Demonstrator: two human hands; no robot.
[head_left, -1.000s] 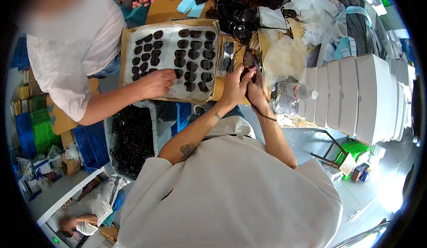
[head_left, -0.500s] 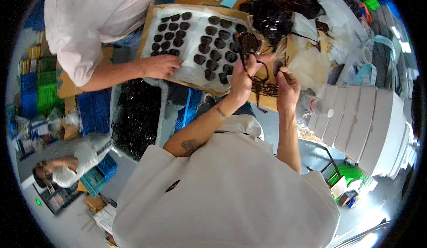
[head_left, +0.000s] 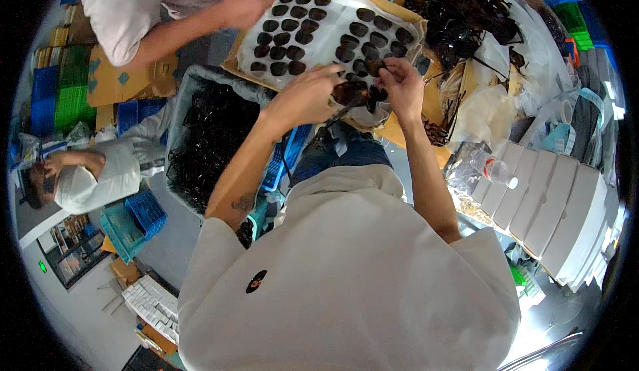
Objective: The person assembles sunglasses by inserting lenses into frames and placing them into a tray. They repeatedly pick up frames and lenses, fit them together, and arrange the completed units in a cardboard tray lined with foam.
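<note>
Dark, glossy glasses (head_left: 351,93) tilt in the left hand (head_left: 306,96), one temple slanting down-left; a brown-tinted lens (head_left: 376,68) is pinched in the right hand (head_left: 403,93), near them; loose dark lenses (head_left: 290,24) lie in rows, forming two blocks

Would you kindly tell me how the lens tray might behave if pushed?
The lens tray would likely slide rather than tip, being broad and shallow. The dark lenses lie without visible dividers on white paper, so they may shift. That thin-looking paper would probably crumple easily.

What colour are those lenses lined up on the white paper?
The lenses look nearly black, seen in the head view.
</note>
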